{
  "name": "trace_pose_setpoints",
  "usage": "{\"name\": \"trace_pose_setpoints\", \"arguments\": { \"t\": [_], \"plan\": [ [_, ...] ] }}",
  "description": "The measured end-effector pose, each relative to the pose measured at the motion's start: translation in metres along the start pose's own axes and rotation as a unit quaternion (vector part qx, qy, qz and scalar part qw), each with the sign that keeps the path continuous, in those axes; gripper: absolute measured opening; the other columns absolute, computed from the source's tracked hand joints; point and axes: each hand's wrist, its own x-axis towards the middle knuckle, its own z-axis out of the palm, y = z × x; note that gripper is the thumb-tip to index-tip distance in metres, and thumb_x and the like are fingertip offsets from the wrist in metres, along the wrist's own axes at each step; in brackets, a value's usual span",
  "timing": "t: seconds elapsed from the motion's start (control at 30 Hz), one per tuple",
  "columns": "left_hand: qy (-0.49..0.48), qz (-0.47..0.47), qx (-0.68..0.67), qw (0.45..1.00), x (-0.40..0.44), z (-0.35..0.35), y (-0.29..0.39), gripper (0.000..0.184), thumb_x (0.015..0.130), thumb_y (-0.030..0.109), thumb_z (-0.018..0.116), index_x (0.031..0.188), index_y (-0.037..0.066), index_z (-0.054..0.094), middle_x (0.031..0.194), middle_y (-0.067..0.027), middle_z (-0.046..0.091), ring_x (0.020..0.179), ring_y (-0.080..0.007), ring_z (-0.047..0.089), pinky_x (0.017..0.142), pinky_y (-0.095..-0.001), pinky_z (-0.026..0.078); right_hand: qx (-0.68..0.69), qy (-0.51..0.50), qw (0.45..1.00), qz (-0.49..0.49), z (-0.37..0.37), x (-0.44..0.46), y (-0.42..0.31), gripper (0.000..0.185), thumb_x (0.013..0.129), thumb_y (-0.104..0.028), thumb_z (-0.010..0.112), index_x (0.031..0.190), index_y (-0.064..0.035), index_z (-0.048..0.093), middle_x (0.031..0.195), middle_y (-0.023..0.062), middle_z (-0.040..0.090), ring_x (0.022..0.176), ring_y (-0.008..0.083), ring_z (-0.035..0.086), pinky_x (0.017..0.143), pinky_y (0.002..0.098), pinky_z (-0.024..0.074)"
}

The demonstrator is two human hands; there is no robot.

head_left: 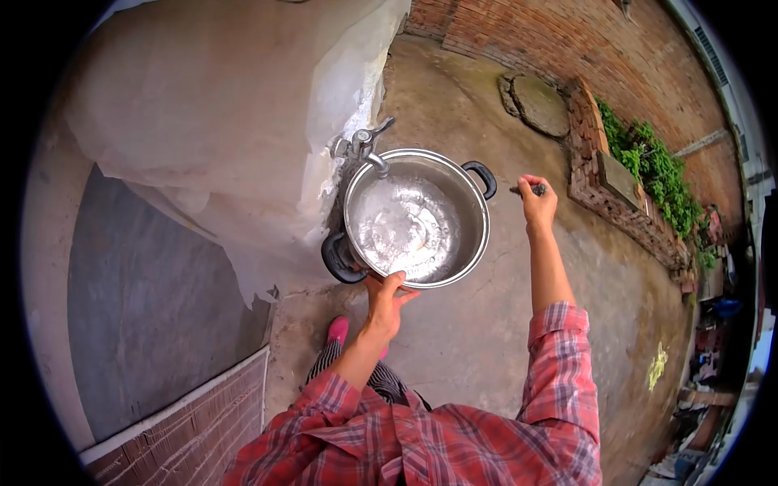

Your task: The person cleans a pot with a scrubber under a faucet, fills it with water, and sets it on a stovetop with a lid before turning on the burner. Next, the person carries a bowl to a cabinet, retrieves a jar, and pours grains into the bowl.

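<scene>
A round steel pot (476, 257) with two black side handles is under a metal tap (365, 146) on the wall. Clear, rippling water fills part of it. At the pot's near rim, my left hand (386, 304) grips the edge, its thumb over the rim and fingers beneath. My right hand (538, 202) is raised to the right of the pot, apart from it, its fingers closed round a small dark object (537, 189) that I cannot make out.
The tap juts from a peeling pale wall (211, 105) on the left. A low brick planter (624, 215) with green plants stands at the right, near a round stone slab (539, 105). A pink shoe (338, 329) shows on the concrete floor (470, 356).
</scene>
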Motion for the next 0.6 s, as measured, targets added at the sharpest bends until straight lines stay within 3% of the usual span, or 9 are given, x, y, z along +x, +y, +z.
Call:
{"name": "trace_pose_setpoints", "arguments": {
  "t": [0.2,0.3,0.4,0.6],
  "plan": [
    [-0.038,-0.02,-0.012,0.999,-0.007,-0.002,0.003,0.059,0.079,0.024,0.056,0.129,0.009,0.03,0.121,-0.0128,0.048,0.103,-0.027,0.054,0.087,-0.0499,0.048,-0.001,-0.026,0.986,-0.167,0.046,-0.004,-0.089,0.022,0.072,-0.028,0.075,0.078,-0.0081,0.068,0.091,0.0093,0.062,0.089,0.0252,0.055,0.081,0.0367,0.0437],
    [-0.002,-0.005,-0.012,1.0,-0.014,0.004,0.007,0.057,0.078,0.025,0.057,0.127,0.007,0.034,0.118,-0.013,0.051,0.102,-0.0272,0.055,0.086,-0.0502,0.048,0.017,-0.038,0.959,-0.282,0.067,-0.018,-0.117,0.017,0.072,-0.023,0.075,0.076,-0.0084,0.068,0.092,0.0074,0.061,0.095,0.0256,0.051,0.083,0.0369,0.0422],
    [0.0,-0.01,-0.019,1.0,-0.015,0.001,0.004,0.056,0.078,0.026,0.058,0.126,0.006,0.036,0.119,-0.0133,0.051,0.103,-0.0274,0.055,0.086,-0.0508,0.048,-0.009,-0.056,0.941,-0.334,0.083,-0.026,-0.134,0.015,0.072,-0.021,0.075,0.076,-0.0083,0.068,0.095,0.0072,0.059,0.098,0.0262,0.049,0.085,0.0372,0.0411],
    [-0.031,-0.031,-0.033,0.998,-0.026,-0.006,0.003,0.054,0.079,0.024,0.056,0.127,0.005,0.039,0.124,-0.0123,0.049,0.11,-0.0262,0.052,0.089,-0.0507,0.047,-0.034,-0.077,0.932,-0.352,0.103,-0.016,-0.143,0.015,0.072,-0.022,0.075,0.078,-0.009,0.069,0.096,0.0076,0.057,0.099,0.0269,0.047,0.085,0.0373,0.0408]
  ]
}}
